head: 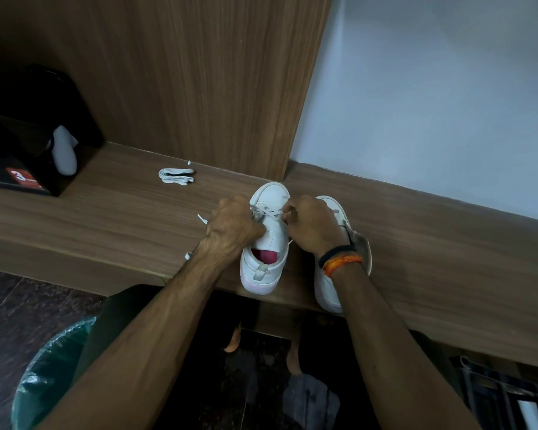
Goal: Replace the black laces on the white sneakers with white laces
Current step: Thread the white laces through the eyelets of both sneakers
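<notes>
Two white sneakers stand on the wooden shelf point(112, 218), toes pointing away from me. The left sneaker point(266, 243) has a pink insole and a white lace point(266, 211) threaded across its eyelets. My left hand point(232, 225) grips one end of that lace at the shoe's left side; the lace tip sticks out past my knuckles. My right hand point(311, 223) pinches the other end at the shoe's right side. The right sneaker point(331, 287) lies mostly behind my right wrist. A folded spare white lace point(176, 175) rests on the shelf further back.
A black box point(22, 178) with a red label and a white object point(64, 155) leaning on it sit at the shelf's left end. A wooden panel point(199, 82) rises behind the shoes. A bin with a green liner point(48, 370) stands on the floor at lower left.
</notes>
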